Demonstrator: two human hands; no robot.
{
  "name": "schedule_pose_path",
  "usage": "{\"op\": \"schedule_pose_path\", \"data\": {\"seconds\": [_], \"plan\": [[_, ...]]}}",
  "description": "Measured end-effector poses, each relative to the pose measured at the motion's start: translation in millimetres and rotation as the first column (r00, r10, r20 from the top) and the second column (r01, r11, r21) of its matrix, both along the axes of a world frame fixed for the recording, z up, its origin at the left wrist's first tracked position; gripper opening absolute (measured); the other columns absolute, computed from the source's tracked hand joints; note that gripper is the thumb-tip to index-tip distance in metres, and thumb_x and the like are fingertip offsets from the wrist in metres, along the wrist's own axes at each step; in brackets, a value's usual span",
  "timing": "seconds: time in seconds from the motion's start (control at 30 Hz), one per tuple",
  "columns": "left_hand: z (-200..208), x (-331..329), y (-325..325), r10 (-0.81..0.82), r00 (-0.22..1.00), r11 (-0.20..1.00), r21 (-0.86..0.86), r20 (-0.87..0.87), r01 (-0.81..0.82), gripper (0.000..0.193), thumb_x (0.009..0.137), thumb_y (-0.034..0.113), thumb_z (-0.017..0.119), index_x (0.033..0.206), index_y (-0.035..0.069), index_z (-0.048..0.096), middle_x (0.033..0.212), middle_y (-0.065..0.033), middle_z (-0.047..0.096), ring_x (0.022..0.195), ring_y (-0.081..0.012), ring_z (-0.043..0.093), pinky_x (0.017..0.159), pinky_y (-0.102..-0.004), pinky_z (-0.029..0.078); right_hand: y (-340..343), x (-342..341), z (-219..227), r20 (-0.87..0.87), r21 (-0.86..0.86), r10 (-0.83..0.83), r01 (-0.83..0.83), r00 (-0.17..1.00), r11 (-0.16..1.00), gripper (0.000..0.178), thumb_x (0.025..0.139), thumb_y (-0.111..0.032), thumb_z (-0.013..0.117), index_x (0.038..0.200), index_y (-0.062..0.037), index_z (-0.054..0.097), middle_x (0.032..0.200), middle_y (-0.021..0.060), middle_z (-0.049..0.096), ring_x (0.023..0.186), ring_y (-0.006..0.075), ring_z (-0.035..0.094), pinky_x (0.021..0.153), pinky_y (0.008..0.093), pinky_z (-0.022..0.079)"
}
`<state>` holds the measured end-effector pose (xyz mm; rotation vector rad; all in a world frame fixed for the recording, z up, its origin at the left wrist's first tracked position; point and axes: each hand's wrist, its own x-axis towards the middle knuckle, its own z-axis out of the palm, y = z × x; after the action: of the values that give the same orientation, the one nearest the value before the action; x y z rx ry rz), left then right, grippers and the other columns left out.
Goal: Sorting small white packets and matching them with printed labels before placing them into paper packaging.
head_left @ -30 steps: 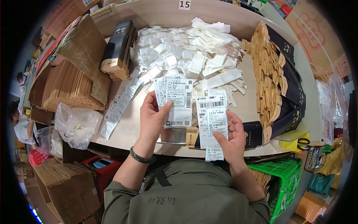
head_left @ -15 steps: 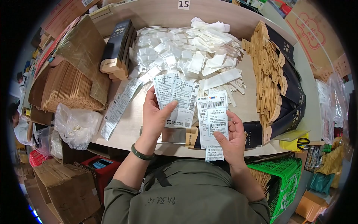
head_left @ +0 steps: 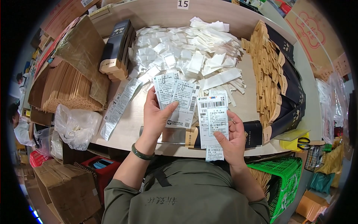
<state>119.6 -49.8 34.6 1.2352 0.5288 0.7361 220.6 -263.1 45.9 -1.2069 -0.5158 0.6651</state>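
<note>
Head view: left hand (head_left: pixel 157 118) pinches fanned barcode labels (head_left: pixel 181 95); right hand (head_left: pixel 235 143) pinches overlapping shipping labels (head_left: pixel 213 118).
Each hand is half closed, thumb over paper; the step seems to be holding both sets face up, and the next move probably calls for a light, steady grip. Beyond, white packets (head_left: pixel 158 48) cover much of the worktable (head_left: pixel 128 121); below right stands a green plastic crate (head_left: pixel 287 190).

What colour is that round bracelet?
The bracelet is dark green, seen best in the head view.
</note>
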Motion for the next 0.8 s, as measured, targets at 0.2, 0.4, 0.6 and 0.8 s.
{"op": "schedule_pose_path", "data": {"seconds": [0.2, 0.4, 0.6, 0.8], "plan": [[-4, 0, 1, 0.001, 1.000, 1.000, 0.024, -0.014, 0.000, 0.065, 0.082, -0.008, 0.068, 0.138, -0.001, 0.036, 0.122, -0.0127, 0.059, 0.110, -0.0183, 0.061, 0.095, -0.0310, 0.051, -1, 0, -1, 0.003, 0.008, -0.014, 0.014, 1.000, 1.000, 0.063, 0.088, 0.007, 0.064, 0.141, 0.0020, 0.033, 0.120, 0.0149, 0.061, 0.108, 0.0169, 0.062, 0.093, 0.0294, 0.051], [-2, 5, 4, 0.049, 0.995, 0.998, 0.042, -0.084, -0.046, 0.065, 0.083, -0.006, 0.067, 0.139, 0.000, 0.035, 0.119, -0.0116, 0.059, 0.107, -0.0179, 0.061, 0.092, -0.0305, 0.051, -2, 0, -2, 0.016, 0.015, -0.008, 0.008, 1.000, 1.000, 0.062, 0.087, 0.007, 0.064, 0.141, 0.0017, 0.034, 0.120, 0.0145, 0.060, 0.108, 0.0170, 0.062, 0.093, 0.0295, 0.052], [-12, -4, -3, 0.198, 0.951, 0.845, 0.532, -0.236, -0.044, 0.047, 0.090, 0.004, 0.065, 0.132, 0.000, 0.046, 0.107, -0.0052, 0.060, 0.094, -0.0118, 0.059, 0.083, -0.0258, 0.049, 0, -1, -3, -0.023, 0.058, -0.012, 0.013, 1.000, 0.998, 0.062, 0.088, 0.006, 0.064, 0.141, 0.0017, 0.033, 0.119, 0.0139, 0.060, 0.109, 0.0163, 0.061, 0.093, 0.0293, 0.051], [4, -17, -55, -0.484, 0.875, 0.814, -0.354, 0.029, 0.461, 0.037, 0.093, 0.004, 0.063, 0.129, 0.001, 0.051, 0.111, -0.0030, 0.062, 0.092, -0.0072, 0.058, 0.080, -0.0224, 0.048, 3, -5, -4, -0.077, 0.045, 0.016, -0.013, 0.997, 0.999, 0.062, 0.087, 0.006, 0.065, 0.141, 0.0015, 0.033, 0.117, 0.0137, 0.061, 0.107, 0.0159, 0.061, 0.092, 0.0290, 0.051]]}}
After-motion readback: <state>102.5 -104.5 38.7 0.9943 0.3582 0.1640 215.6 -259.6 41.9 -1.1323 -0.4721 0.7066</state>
